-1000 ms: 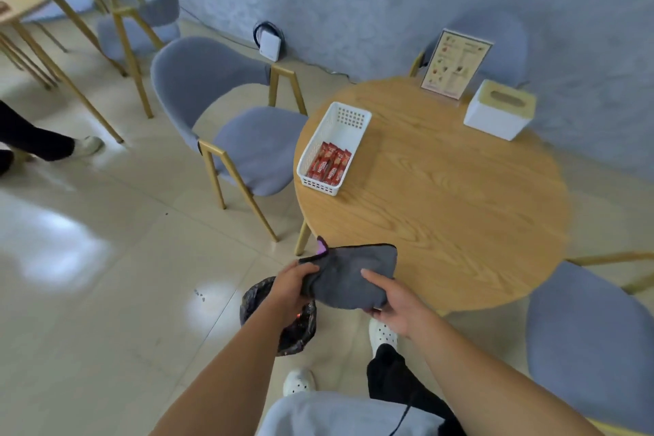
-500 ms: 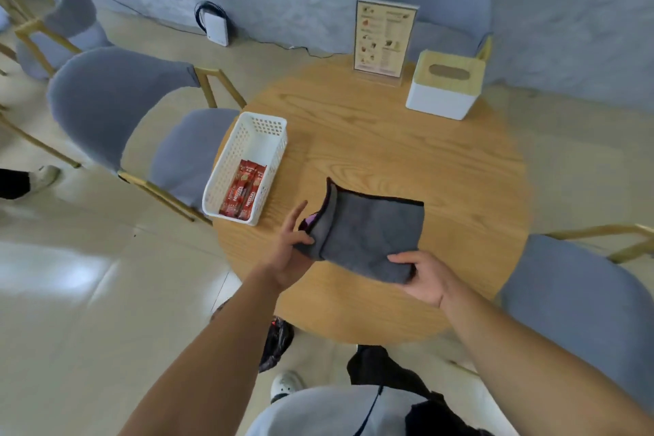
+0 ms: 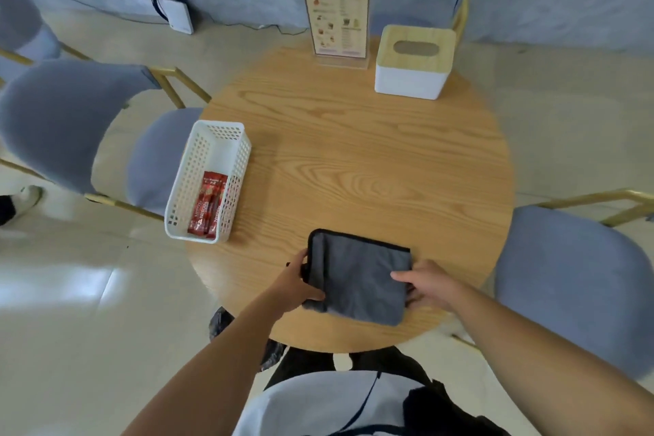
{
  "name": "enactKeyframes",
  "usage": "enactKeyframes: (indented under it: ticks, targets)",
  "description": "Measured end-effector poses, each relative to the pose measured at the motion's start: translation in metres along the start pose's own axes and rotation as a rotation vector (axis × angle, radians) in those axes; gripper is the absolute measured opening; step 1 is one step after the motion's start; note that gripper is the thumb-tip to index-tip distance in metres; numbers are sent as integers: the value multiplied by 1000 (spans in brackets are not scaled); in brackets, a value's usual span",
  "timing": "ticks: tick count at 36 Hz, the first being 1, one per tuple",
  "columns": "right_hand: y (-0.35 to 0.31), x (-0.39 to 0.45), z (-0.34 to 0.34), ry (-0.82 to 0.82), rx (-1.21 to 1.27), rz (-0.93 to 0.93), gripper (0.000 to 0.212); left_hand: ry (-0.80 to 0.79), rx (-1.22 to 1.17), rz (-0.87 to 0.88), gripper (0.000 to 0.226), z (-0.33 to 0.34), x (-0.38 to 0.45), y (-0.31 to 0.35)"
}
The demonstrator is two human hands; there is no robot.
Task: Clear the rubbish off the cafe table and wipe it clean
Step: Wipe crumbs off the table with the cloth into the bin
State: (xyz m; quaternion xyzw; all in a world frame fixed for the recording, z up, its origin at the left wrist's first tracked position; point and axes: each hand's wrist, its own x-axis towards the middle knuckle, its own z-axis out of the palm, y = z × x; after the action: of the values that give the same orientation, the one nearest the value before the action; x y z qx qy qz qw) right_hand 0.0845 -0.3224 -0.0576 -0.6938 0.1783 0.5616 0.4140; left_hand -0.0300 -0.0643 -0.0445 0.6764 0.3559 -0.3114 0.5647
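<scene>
1. Menu (image 3: 336, 16): print too small to read.
2. Bag (image 3: 221, 320): mostly hidden under the table (image 3: 371, 159) and left arm.
3. Right hand (image 3: 430, 285): fingertips tucked under the cloth (image 3: 357, 278).
4. Right chair (image 3: 580, 280): cut off by the frame edge.

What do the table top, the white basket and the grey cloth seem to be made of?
Table top: light wood or wood-look laminate, matt, with visible grain lines.
White basket: probably moulded plastic, with regular holes in its walls.
Grey cloth: soft fabric, perhaps microfibre, folded, with a dark stitched edge.

Both hands — left hand (image 3: 296, 285), right hand (image 3: 430, 285) — grip a folded grey cloth (image 3: 357, 278) on the round table (image 3: 371, 159)
</scene>
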Motion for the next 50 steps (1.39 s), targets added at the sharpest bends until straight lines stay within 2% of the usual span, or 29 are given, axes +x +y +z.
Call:
enactKeyframes:
  ticks: [3,6,10,12,14,16,18,21,23,27,30,31,32,34,35,37,39,40,41,42,45,46,50]
  targets:
    - [0,-1,7,91,15,-82,19,-60,143,29,96,-9,6,3]
    - [4,-11,4,164,78,-130,18,-145,118,10,90,-23,8,4]
    - [20,-20,-2,197,200,-66,22,-214,-1,-34,79,-30,12,2]
    - [28,-18,-1,182,293,-22,26,-227,-29,-24,81,-28,15,1]
    - [34,-19,3,138,312,2,40,-237,-51,-13,88,-23,15,0]
    - [40,-21,12,104,209,3,56,-225,-48,-1,94,-19,12,-7]
    - [47,-21,21,102,58,-12,62,-213,-33,10,95,-19,11,-15]
    - [53,-21,22,111,-96,-39,57,-236,39,11,92,-24,14,-21]
    - [51,-24,15,144,-121,-33,52,-225,52,8,80,-28,14,-25]
    - [43,-30,4,173,-226,-51,45,-83,94,37,58,-32,11,-27]
    - [33,-34,5,108,-442,0,28,96,235,140,38,-25,9,-17]
    - [29,-37,6,96,-563,36,30,179,303,196,36,-20,9,-13]
    - [25,-40,8,135,-693,78,40,249,369,272,36,-14,8,-9]
    - [19,-45,11,320,-903,106,64,314,516,438,42,-1,7,-5]
    - [16,-46,13,423,-944,66,68,314,607,513,46,6,6,-4]
    - [10,-46,22,604,-938,-102,62,291,812,678,56,21,8,-3]
    - [5,-40,31,717,-848,-440,38,194,1025,803,63,33,13,-6]
    - [4,-38,36,720,-806,-586,29,128,1129,826,66,38,15,-8]
    - [1,-35,39,677,-792,-652,27,67,1215,829,68,41,18,-12]
    - [1,-31,41,586,-797,-627,29,22,1278,817,69,41,24,-16]
    - [4,-19,45,266,-904,-271,30,-38,1387,738,70,28,39,-24]
    - [8,-14,45,222,-926,-203,29,-54,1418,738,70,24,43,-26]
    - [-1,-2,42,221,-879,-112,16,-113,1501,712,69,19,53,-20]
